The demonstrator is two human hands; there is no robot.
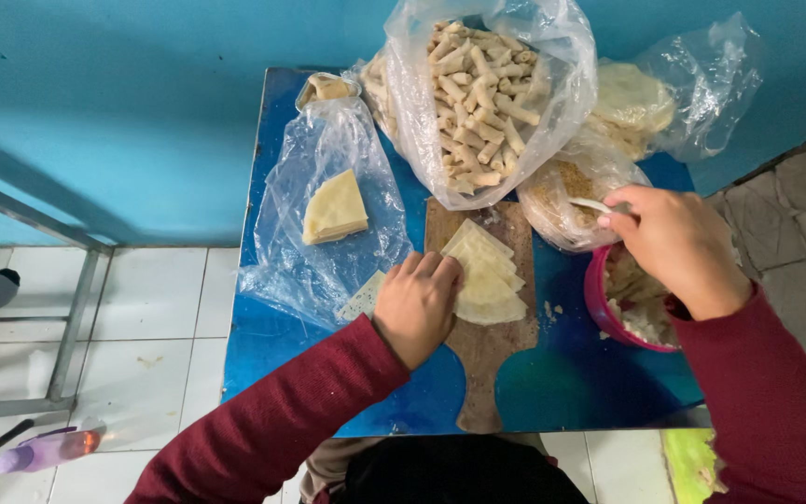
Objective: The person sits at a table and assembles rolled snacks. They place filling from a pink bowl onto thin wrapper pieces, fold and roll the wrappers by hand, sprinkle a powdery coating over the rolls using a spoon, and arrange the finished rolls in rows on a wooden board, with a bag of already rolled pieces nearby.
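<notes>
- Table [263, 364]: small, blue, crowded. Most of the load sits at the far edge against the wall, and the bags overhang it.
- Big bag [492, 89]: clear plastic, mouth open, piled high with pale rolls. It is the tallest thing here and leans toward the board. Risk: a nudge from either arm could tip it and spill rolls over the work area.
- Flat bag [324, 224]: clear, crumpled, lying left of the board with a folded yellow wedge of wrappers inside. It is loose and slippery, so it could slide off the left edge if dragged.
- Rear-right bag [692, 84]: clear, holds a stack of round sheets, partly past the table corner. Could drop.
- Board [482, 327]: wooden, with its handle toward the person. The wrappers [487, 275] are fanned on it.
- Left hand [417, 303]: palm down, fingers pressed flat on the near-left edge of the wrappers. It presses but does not clench. Risk: thin sheets may tear or stick together when peeled apart.
- Right hand [678, 247]: fingers pinched on a spoon [594, 204] above the bowl.
- Bowl [622, 313]: pink, holds white filling, sits at the right edge partly under the wrist. Risk: the sleeve could catch the rim and knock it off.
- Small bag [566, 191]: clear, brownish crumbs, just behind the bowl.
- No labels or signs readable.
</notes>
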